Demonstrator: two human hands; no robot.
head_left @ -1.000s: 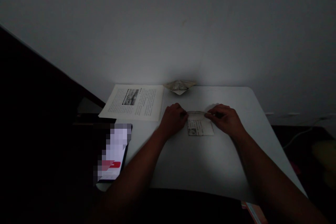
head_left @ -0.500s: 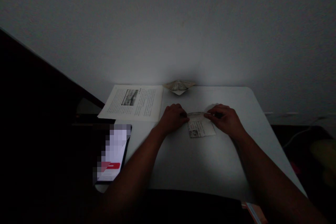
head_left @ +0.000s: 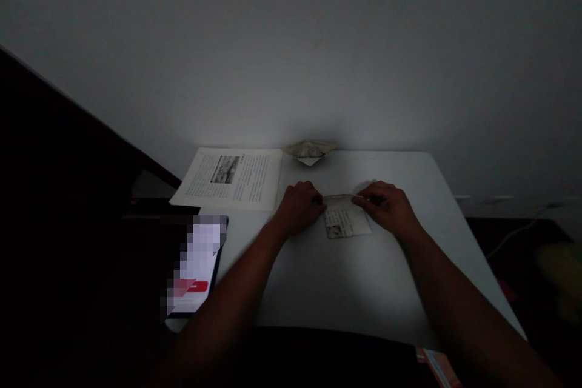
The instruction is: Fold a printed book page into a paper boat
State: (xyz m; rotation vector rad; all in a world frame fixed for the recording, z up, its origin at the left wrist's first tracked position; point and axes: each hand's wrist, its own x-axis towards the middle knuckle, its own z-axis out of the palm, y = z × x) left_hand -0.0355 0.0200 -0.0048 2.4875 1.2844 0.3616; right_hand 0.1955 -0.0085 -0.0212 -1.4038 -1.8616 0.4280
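Note:
A small folded sheet of printed paper (head_left: 348,222) is over the white table, between my two hands. My left hand (head_left: 301,206) pinches its upper left corner between thumb and fingers. At the upper right corner, my right hand (head_left: 385,203) grips the edge in the same way. Text and a small dark picture show on the paper's near face. Its far edge bows slightly upward between the fingers. Behind the hands, close to the wall, sits a folded paper boat (head_left: 310,151).
A printed page (head_left: 231,179) lies at the table's back left. The lit phone (head_left: 197,267) rests at the left edge beside my left forearm. The white table (head_left: 327,291) meets a grey wall (head_left: 313,60). A pale cable (head_left: 518,231) runs at the right.
Both hands keep their pinch on the folded paper and have hardly moved. The whole view has shifted very slightly.

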